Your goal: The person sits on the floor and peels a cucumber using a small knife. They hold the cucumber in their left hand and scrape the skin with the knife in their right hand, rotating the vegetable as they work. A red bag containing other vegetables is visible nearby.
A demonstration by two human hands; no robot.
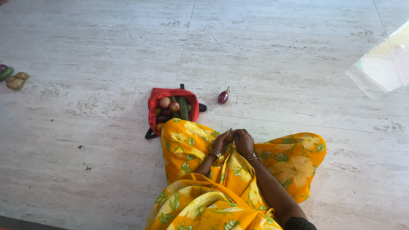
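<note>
Both hands, left hand [223, 140] and right hand [243, 140], were closed together on a small, light item, unidentifiable, best pinched at its tip.

Floor [277, 51]: pale stone tile, polished, faint veining, thin grout lines. Red bag [158, 96]: soft matt cloth, black strap. Eggplant [223, 97]: glossy purple skin. Onions [165, 102] in bag: dry, papery sheen. Potatoes [16, 81]: dull, rough skin. Yellow floral garment [187, 145]: smooth printed cloth. Bangles [216, 152]: shiny metal.
</note>
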